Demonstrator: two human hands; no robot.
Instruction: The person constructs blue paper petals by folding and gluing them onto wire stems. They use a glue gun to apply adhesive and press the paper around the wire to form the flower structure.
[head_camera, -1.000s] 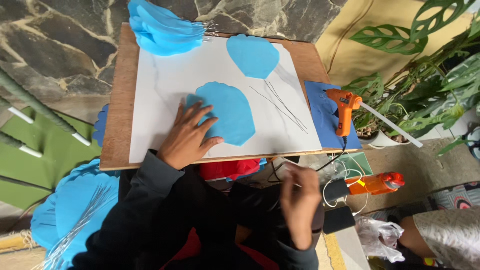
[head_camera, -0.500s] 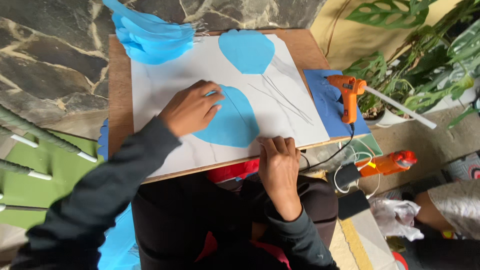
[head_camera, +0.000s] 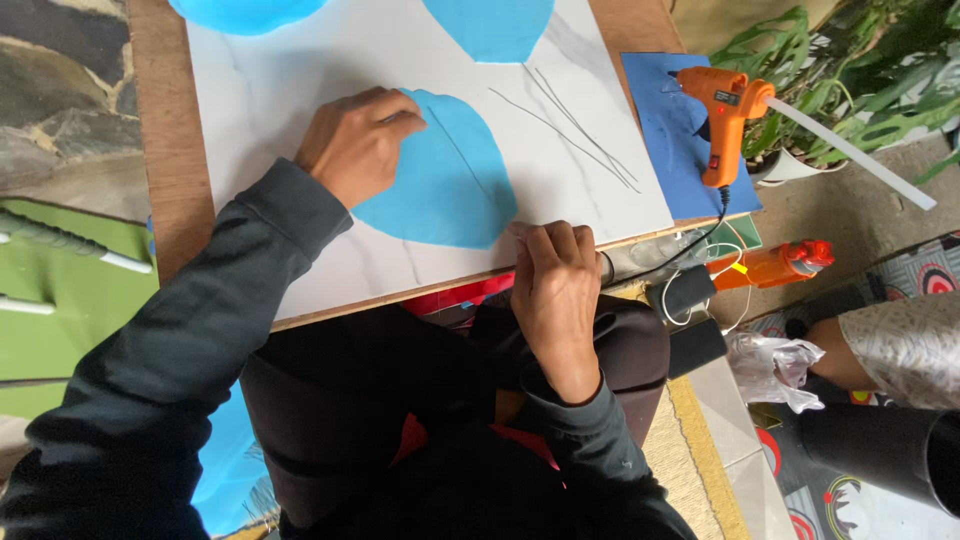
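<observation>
Left hand (head_camera: 355, 140) lies flat, fingers together, pressing the blue paper shape (head_camera: 450, 175) mid-board. Right hand (head_camera: 555, 285), fingers curled, pinches that shape's lower tip at the white board (head_camera: 260, 90)'s near edge.

Three blue paper cutouts lie on one white board (head_camera: 300, 130): near (head_camera: 450, 180), far left (head_camera: 245, 12), far right (head_camera: 490, 22). Right: one orange glue gun (head_camera: 722, 120), beside several thin wires (head_camera: 570, 130). Two hands work.

Home patio craft spot: stone paving (head_camera: 60, 110), potted plants (head_camera: 850, 80), patterned mat (head_camera: 890, 290) right of hands, glue gun (head_camera: 722, 120).
</observation>
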